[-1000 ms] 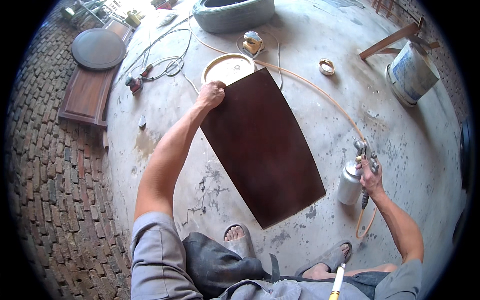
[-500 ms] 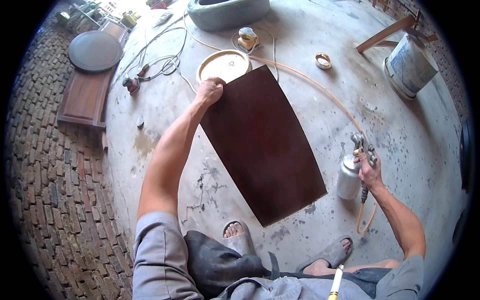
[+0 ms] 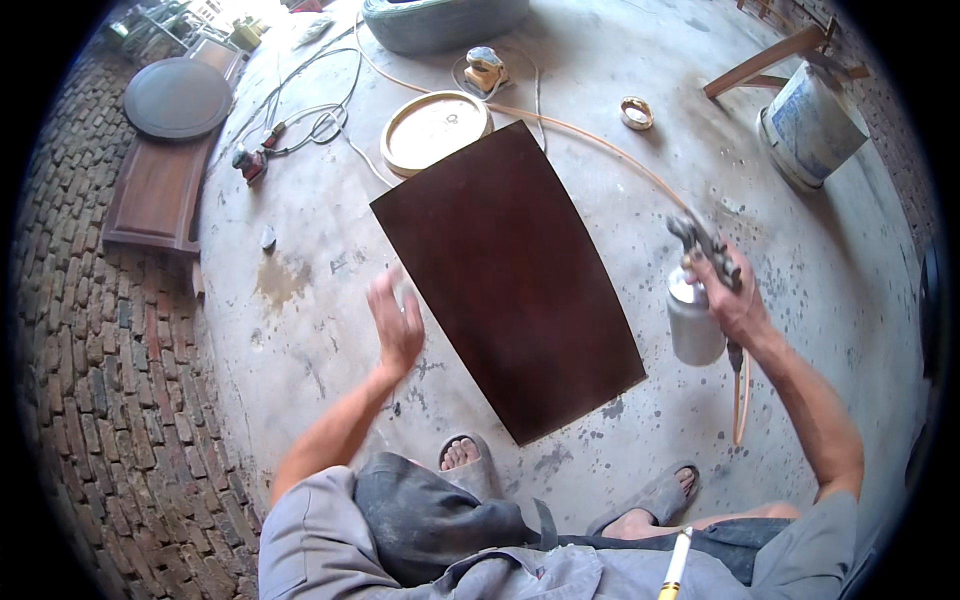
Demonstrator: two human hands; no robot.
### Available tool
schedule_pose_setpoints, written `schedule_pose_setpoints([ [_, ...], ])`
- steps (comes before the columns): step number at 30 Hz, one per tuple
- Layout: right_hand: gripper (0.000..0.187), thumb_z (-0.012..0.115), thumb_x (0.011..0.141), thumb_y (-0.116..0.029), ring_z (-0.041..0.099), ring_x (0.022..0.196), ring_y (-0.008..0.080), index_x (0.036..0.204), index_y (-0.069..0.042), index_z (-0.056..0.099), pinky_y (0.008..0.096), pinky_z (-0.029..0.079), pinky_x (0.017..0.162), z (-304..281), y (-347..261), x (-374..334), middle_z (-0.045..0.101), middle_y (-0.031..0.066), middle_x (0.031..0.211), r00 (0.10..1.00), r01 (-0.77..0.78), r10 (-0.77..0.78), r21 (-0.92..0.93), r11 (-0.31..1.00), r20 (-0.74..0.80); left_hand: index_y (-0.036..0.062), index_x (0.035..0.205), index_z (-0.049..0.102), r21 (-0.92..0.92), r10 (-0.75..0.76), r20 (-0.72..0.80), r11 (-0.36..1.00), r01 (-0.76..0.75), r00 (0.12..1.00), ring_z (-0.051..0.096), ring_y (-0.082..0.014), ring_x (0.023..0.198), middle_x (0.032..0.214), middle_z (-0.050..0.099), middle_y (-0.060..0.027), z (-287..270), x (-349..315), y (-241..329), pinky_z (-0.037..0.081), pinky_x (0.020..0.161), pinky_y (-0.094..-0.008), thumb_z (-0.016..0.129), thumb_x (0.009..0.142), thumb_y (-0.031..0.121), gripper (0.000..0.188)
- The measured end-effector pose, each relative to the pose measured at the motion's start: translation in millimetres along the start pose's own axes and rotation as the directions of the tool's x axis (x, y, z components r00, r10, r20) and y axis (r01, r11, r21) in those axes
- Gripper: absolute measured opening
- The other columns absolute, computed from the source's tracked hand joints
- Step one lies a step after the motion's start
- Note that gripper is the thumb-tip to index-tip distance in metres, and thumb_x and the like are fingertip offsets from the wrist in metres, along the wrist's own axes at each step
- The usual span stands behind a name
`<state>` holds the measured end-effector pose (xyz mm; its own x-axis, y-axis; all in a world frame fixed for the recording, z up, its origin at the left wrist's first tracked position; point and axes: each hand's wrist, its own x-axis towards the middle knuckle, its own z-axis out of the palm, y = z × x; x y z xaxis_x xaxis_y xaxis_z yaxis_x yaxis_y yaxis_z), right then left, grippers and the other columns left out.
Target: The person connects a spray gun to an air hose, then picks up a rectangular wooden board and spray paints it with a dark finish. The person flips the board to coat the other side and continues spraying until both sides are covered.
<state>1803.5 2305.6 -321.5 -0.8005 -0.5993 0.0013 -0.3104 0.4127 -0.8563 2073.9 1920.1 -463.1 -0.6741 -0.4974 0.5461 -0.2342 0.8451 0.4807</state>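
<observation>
A dark reddish-brown wooden panel lies in front of me, its far end next to a round pale lid-like disc. My left hand is off the panel, just beside its left edge, slightly blurred, with fingers apart and nothing in them. On the right, my right hand grips a paint spray gun. Its silver cup hangs below the gun, to the right of the panel. An orange air hose runs to the gun across the floor.
At the back are a tyre, a yellow sander and a tape roll. A stained bucket stands far right. Cables and a red-black tool lie left, near a round dark board and brown panel.
My left hand has let go of the panel's far left corner and come back toward me. My right hand has raised the spray gun and moved it slightly left, nearer the panel.
</observation>
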Motion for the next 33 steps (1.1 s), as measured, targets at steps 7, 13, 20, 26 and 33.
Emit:
schedule_pose_setpoints([
  [7, 0.025, 0.058, 0.099, -0.027, 0.064, 0.076, 0.0211, 0.109, -0.004, 0.06, 0.0385, 0.051, 0.074, 39, -107, 82, 0.066, 0.0089, 0.081, 0.995, 0.065, -0.057, -0.104, 0.992, 0.082, 0.0047, 0.131, 0.049, -0.185, 0.038, 0.579, 0.979, 0.086, 0.815, 0.043, -0.0398, 0.129, 0.134, 0.047, -0.0205, -10, -229, 54, 0.034, 0.109, -0.0519, 0.065, 0.083, 0.006, 0.05],
  [13, 0.026, 0.058, 0.101, -0.03, 0.063, 0.076, 0.0173, 0.11, -0.006, 0.061, 0.0359, 0.051, 0.072, 86, -119, 103, 0.067, 0.0071, 0.082, 0.996, 0.012, -0.013, 0.016, 1.0, 0.089, 0.0064, 0.121, 0.055, -0.27, 0.159, 0.629, 0.963, 0.022, 0.761, 0.045, -0.0365, 0.128, 0.129, 0.051, -0.0167, -10, -231, 72, 0.036, 0.109, -0.0507, 0.068, 0.079, 0.008, 0.044],
  [20, 0.023, 0.06, 0.101, -0.026, 0.057, 0.07, 0.0165, 0.099, -0.003, 0.059, 0.0367, 0.047, 0.067, 114, -108, 108, 0.061, 0.0047, 0.075, 0.993, 0.1, -0.1, 0.004, 0.995, 0.069, 0.004, 0.11, 0.057, -0.349, 0.184, 0.631, 0.935, 0.064, 0.754, 0.049, -0.0357, 0.121, 0.118, 0.056, -0.0145, -6, -228, 67, 0.038, 0.106, -0.049, 0.068, 0.076, 0.007, 0.036],
  [26, 0.024, 0.06, 0.101, -0.026, 0.058, 0.07, 0.0154, 0.108, -0.002, 0.062, 0.0364, 0.049, 0.067, 140, -137, 83, 0.06, 0.0056, 0.074, 0.978, 0.153, -0.151, -0.005, 0.988, 0.142, 0.003, 0.105, 0.056, -0.359, 0.177, 0.621, 0.93, 0.076, 0.763, 0.051, -0.0353, 0.117, 0.113, 0.058, -0.0143, -10, -230, 64, 0.04, 0.104, -0.0479, 0.068, 0.075, 0.007, 0.033],
  [33, 0.033, 0.06, 0.101, -0.026, 0.059, 0.07, 0.0113, 0.125, -0.003, 0.061, 0.0302, 0.05, 0.064, 180, -163, 70, 0.061, 0.0033, 0.075, 0.947, 0.13, -0.181, 0.197, 0.972, 0.265, 0.0026, 0.101, 0.057, -0.358, 0.186, 0.626, 0.931, 0.067, 0.757, 0.053, -0.0358, 0.113, 0.107, 0.058, -0.0143, -13, -223, 63, 0.042, 0.102, -0.0469, 0.07, 0.075, 0.008, 0.03],
])
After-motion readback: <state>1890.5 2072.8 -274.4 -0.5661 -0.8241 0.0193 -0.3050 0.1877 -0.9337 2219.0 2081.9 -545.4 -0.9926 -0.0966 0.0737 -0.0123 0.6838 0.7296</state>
